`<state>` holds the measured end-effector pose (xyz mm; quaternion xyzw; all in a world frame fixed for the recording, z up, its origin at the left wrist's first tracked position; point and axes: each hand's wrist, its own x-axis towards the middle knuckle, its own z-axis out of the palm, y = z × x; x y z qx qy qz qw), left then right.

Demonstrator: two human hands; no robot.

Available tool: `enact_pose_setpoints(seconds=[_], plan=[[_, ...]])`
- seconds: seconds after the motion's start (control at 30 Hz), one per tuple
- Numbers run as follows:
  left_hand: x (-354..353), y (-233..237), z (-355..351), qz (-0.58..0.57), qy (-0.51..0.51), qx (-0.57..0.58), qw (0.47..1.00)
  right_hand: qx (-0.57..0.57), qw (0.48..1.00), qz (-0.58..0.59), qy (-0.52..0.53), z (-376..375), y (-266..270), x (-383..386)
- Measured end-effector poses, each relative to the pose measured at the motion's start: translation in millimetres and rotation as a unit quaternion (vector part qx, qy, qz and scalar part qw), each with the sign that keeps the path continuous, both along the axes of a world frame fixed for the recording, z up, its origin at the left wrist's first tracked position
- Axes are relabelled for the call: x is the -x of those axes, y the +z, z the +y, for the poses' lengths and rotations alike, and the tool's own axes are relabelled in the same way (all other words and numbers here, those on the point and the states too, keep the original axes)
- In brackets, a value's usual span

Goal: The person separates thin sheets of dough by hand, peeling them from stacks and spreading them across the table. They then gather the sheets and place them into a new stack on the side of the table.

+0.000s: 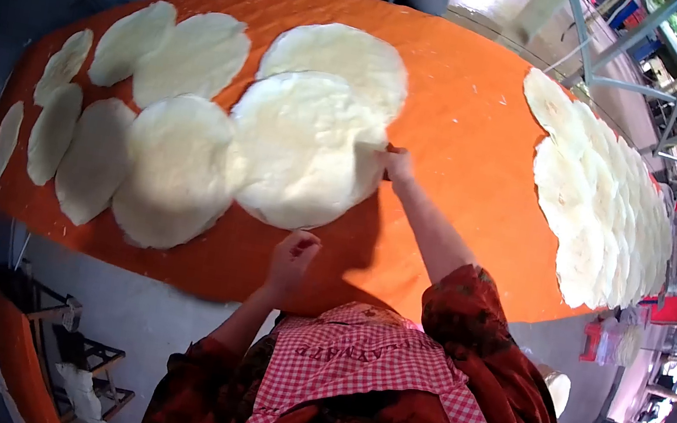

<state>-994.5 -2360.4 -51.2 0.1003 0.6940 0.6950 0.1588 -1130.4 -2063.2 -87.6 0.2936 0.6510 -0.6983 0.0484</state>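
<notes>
A large round pale dough sheet (299, 152) lies on the orange cloth, overlapping another round sheet (342, 48) behind it. My right hand (397, 166) is at its right edge, fingers closed on the rim, where the sheet shows a shaded crease. Close to its near edge is my left hand (293, 257), with curled fingers; whether they grip anything is hidden. Left of the large sheet lies another round sheet (172, 172), touching or slightly overlapping it.
More thin sheets (94, 160) spread across the left of the orange cloth-covered table (459, 177). Rows of overlapping sheets (596, 208) cover its right end. Metal frames (633, 85) stand beyond the right side. A dark wooden rack (97, 364) stands on the floor at lower left.
</notes>
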Motion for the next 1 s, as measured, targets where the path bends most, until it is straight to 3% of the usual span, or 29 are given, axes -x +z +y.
enact_pose_setpoints(seconds=[0.03,0.13,0.17,0.23,0.3,0.4,0.47,0.5,0.53,0.57,0.6,0.67,0.7,0.77,0.87,1.0], plan=[[0.8,0.5,-22.0,-0.026,0.033,-0.020,0.999,-0.035,0.997,-0.070,-0.005,-6.3,9.0,8.6],[3.1,-8.9,-67.1,-0.014,0.073,-0.040,0.996,0.060,0.997,-0.038,0.039,10.8,-37.1,27.0],[2.4,-8.2,-75.9,-0.039,0.091,-0.060,0.993,0.034,0.999,0.024,0.009,-3.8,-5.1,25.9],[-2.7,-8.0,-90.7,-0.090,0.127,-0.099,0.983,-0.088,0.981,0.154,0.082,-5.4,60.0,47.4],[-6.3,16.6,-103.2,-0.153,0.151,-0.141,0.966,-0.298,0.930,0.139,0.162,-27.0,172.9,67.4],[5.3,46.1,-113.2,-0.204,0.130,-0.256,0.936,-0.431,0.844,0.182,0.261,-91.6,307.4,54.8],[15.9,53.5,-108.5,-0.217,0.090,-0.355,0.905,-0.527,0.771,0.199,0.298,-139.9,340.5,23.4],[22.0,57.5,-101.3,-0.219,0.062,-0.402,0.887,-0.565,0.738,0.213,0.301,-161.6,339.6,5.5],[26.9,60.0,-94.8,-0.221,0.033,-0.446,0.867,-0.638,0.664,0.193,0.338,-176.4,319.2,-2.5],[29.8,61.4,-88.8,-0.229,0.013,-0.478,0.848,-0.599,0.691,0.210,0.346,-195.5,297.8,-28.0],[32.6,62.4,-82.2,-0.235,-0.007,-0.511,0.827,-0.642,0.663,0.193,0.334,-210.6,260.7,-43.7],[36.1,52.0,-74.4,-0.236,-0.048,-0.579,0.779,-0.568,0.721,0.139,0.373,-242.5,221.9,-78.2],[36.6,46.5,-74.5,-0.245,-0.030,-0.569,0.785,-0.549,0.731,0.115,0.389,-248.8,180.2,-84.9],[37.4,25.5,-77.2,-0.259,-0.015,-0.516,0.816,-0.491,0.729,0.134,0.457,-245.0,148.8,-101.2],[28.9,31.2,-78.3,-0.311,-0.059,-0.591,0.742,-0.453,0.776,0.151,0.413,-229.9,113.6,-111.1],[29.4,30.8,-77.1,-0.285,-0.031,-0.530,0.798,-0.440,0.800,0.144,0.381,-224.4,102.8,-118.4]])
